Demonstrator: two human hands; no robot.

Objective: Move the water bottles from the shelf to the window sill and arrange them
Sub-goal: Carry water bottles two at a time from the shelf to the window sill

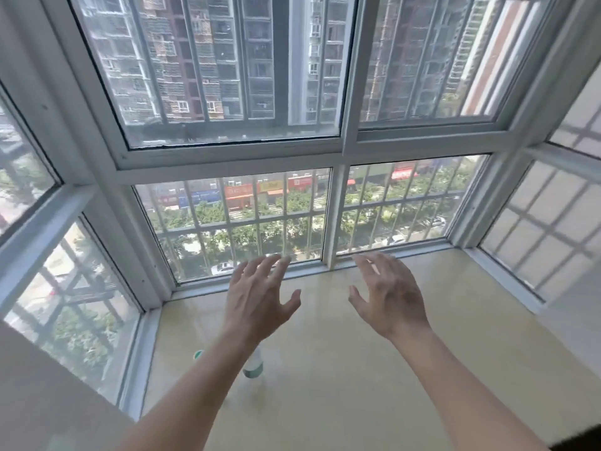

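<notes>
- Your left hand [260, 297] was held up over the sill [357, 369], back towards you, its fingers [270, 268] spread and nearly straight, gripping nothing.
- Your right hand [390, 297] mirrored it on the other side, fingers [364, 265] splayed and relaxed, thumb pointing towards the left thumb, also holding nothing.
- The two hands were near each other but apart, with bare sill showing between the thumbs.
- Neither set of fingers touched anything visible. Both sets of fingertips lined up with the bottom frame of the window [234, 229], but how close they were to the glass could not be told.
- The bottle [254, 364] sat on the sill well back from your left fingers, towards you, past the wrist and just behind your left forearm [208, 385]. It was clear with a green band at its near end, and the forearm hid much of it.
- A small green-and-white piece [198, 354] showed on the far side of that forearm, down and left of the fingers. Whether it belonged to the same bottle or to a second one could not be told.
- The bottle lay well apart from your right fingers, below them and to their left.
- Beyond the fingertips, through the glass, were bars, trees and tall blocks.
</notes>
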